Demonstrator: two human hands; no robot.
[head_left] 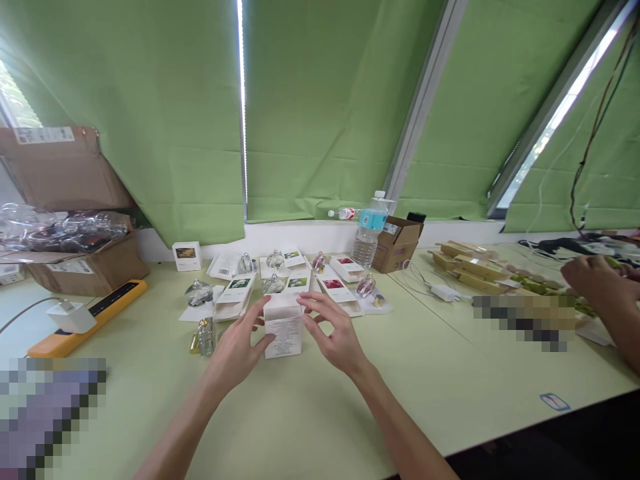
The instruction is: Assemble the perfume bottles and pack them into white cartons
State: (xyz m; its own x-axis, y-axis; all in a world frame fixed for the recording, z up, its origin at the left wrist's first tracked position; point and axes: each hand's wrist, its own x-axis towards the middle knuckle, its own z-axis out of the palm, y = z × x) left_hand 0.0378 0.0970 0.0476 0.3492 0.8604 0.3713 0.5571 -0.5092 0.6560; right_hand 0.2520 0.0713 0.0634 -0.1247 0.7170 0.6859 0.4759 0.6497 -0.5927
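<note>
A small white carton (283, 337) with fine print on its side stands upright on the table between my hands. My left hand (241, 347) grips its left side, thumb on the printed face and fingers at the upper edge. On the right, my right hand (336, 333) has its fingers bent against the carton's top right edge. Left of the carton, a clear glass perfume bottle (205, 337) stands beside a gold cap (195, 343). Behind it lie several flat white boxes with green or red pictures, one a green-pictured box (239, 288), and more glass bottles, including a pinkish bottle (366, 285).
An orange power strip (107, 310) with a white plug lies left, before a brown cardboard box (90, 267) of plastic-wrapped items. A large water bottle (370, 233) and a small cardboard box (397, 243) stand behind. At far right, another person's hand (595, 283) is over yellowish packages (480, 267).
</note>
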